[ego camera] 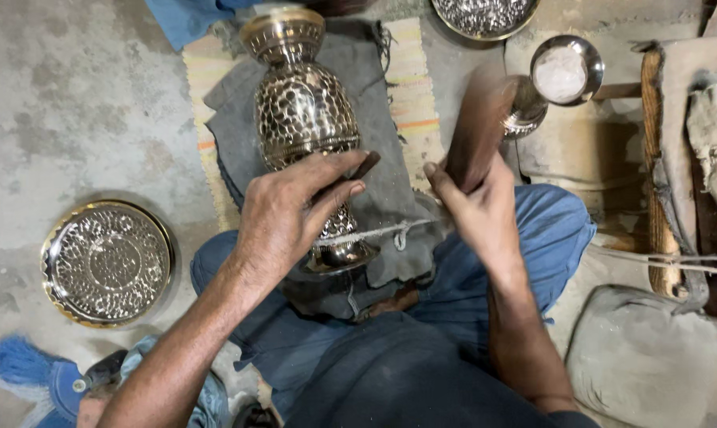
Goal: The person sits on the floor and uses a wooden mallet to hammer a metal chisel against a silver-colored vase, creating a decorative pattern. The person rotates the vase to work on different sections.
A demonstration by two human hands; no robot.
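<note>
- Brass vase [301,111], embossed with a dark hammered pattern: lies on its side on a grey cloth [390,158] over my lap. Long axis runs away from me; the flared mouth points to the far end, the foot points back at my body.
- A pale cord [374,232] crosses the vase just above the foot.
- My left hand [283,214]: rests on the lower body of the vase, fingers closed around a thin dark tool [366,165] whose tip sticks out past my fingertips, to the right.
- My right hand [473,206]: fingers wrapped around the handle of a dark wooden mallet [479,127], held just right of the vase, head tilted up and away from me; it is blurred.
- Striped woven mat [410,87], pale with orange and green bands: under the grey cloth, on the concrete floor [73,103].
- Round embossed brass plate [106,263]: flat on the floor to my left, well apart from the vase.
- Small polished metal bowl [566,70] with white powder: beyond my right hand, on a stone block.
- Larger dish of small shiny pieces [484,14]: at the top edge, partly cut off.
- Blue brush [17,366]: lower left corner.
- Grey sack [644,357]: lower right, beside my knee.
</note>
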